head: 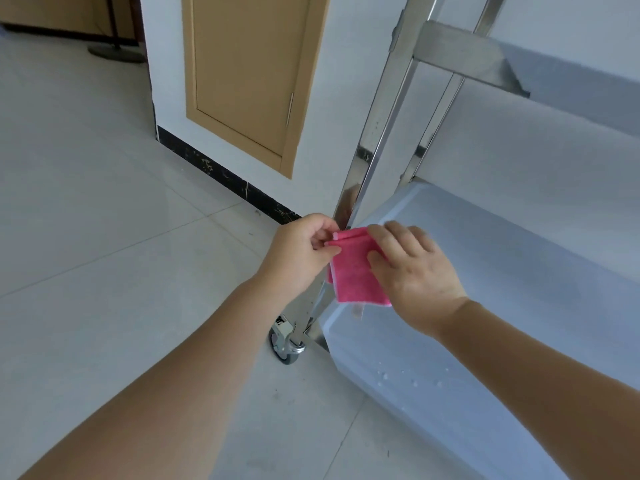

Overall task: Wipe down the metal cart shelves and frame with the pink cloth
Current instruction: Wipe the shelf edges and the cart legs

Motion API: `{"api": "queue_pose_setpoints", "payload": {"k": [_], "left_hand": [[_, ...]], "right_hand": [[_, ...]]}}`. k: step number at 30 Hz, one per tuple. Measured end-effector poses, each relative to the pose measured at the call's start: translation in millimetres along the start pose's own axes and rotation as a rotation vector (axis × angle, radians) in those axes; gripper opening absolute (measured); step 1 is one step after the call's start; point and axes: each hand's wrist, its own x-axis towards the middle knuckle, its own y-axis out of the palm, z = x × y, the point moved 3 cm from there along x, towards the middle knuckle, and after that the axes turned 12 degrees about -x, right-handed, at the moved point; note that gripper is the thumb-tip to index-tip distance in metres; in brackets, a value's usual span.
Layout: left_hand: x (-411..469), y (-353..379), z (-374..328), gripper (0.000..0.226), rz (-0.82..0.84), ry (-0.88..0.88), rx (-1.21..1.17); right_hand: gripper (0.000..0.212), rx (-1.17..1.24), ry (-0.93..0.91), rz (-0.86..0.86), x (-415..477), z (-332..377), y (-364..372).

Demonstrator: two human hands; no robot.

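The pink cloth (353, 271) hangs folded in front of the cart's shiny corner post (367, 150), right at the corner of the lower shelf (502, 271). The left hand (304, 251) has its fingers (327, 233) curled in, pinching the cloth's upper left edge against the thumb. The right hand (415, 271) grips the other side, its thumb laid on the cloth's face and its slightly blurred fingers reaching over the top fold. Water droplets (384, 374) sit on the shelf's near edge. A caster wheel (285, 344) stands on the tiled floor (104, 220) below.
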Motion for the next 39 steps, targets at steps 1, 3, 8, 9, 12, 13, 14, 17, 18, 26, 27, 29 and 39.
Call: {"api": "queue_pose_setpoints", "payload": {"k": [1, 3, 8, 9, 12, 13, 14, 17, 18, 26, 27, 29, 39], "left_hand": [[2, 0, 3, 0.018, -0.012, 0.007, -0.015], [5, 0, 5, 0.018, -0.02, 0.025, -0.04], [10, -8, 12, 0.014, -0.036, 0.068, -0.021], [10, -11, 17, 0.012, -0.055, 0.075, -0.005], [8, -18, 41, 0.012, -0.112, 0.061, 0.044], [7, -17, 50, 0.018, -0.098, 0.034, 0.07], [5, -14, 57, 0.026, -0.056, 0.004, 0.099], [-1, 3, 67, 0.041, 0.088, -0.028, 0.131], [-2, 7, 68, 0.04, 0.108, -0.018, 0.127], [-1, 17, 78, 0.023, -0.028, 0.004, 0.107], [-2, 18, 78, 0.022, -0.035, 0.0, 0.105], [-3, 18, 75, 0.021, -0.026, 0.002, 0.137], [-23, 10, 44, 0.026, -0.052, 0.049, 0.607]], "right_hand": [[0.019, 0.004, -0.074, -0.028, -1, 3, 1], [0.03, 0.017, -0.189, -0.032, -3, 9, 6], [0.047, -0.085, -0.291, 0.162, 0, 19, 22], [0.051, -0.106, -0.283, 0.202, 2, 20, 24], [0.06, -0.161, -0.265, 0.285, 2, 20, 29], [0.061, -0.197, -0.265, 0.297, 2, 21, 31], [0.063, -0.227, -0.263, 0.304, 1, 22, 32], [0.063, -0.218, -0.22, 0.299, 3, 27, 36], [0.064, -0.209, -0.204, 0.291, 4, 28, 37], [0.068, -0.216, -0.172, 0.234, -12, 24, 35], [0.068, -0.218, -0.169, 0.239, -16, 23, 35], [0.066, -0.248, -0.177, 0.262, -24, 20, 34], [0.069, -0.22, -0.16, 0.292, -51, 12, 25]]}}
